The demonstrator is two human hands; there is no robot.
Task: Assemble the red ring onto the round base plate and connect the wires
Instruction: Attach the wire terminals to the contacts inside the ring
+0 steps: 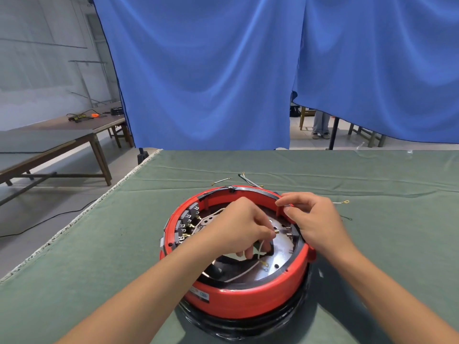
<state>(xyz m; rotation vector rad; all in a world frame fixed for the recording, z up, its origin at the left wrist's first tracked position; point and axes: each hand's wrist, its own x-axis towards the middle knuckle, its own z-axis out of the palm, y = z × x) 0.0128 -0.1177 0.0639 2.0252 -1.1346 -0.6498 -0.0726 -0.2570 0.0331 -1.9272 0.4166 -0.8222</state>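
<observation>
Head view shows the red ring (248,301) already seated over the round plate (280,247) on the desk (372,175). Left hand (238,227) reaches inside, its grip pinching a white wire (259,249) by its brass end, seemingly to plug it in. Right hand (313,217) pinches the ring's far rim, probably steadying it.

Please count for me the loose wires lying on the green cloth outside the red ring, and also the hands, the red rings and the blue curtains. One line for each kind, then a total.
Loose wires on the cloth: 4
Hands: 2
Red rings: 1
Blue curtains: 2
Total: 9
</observation>
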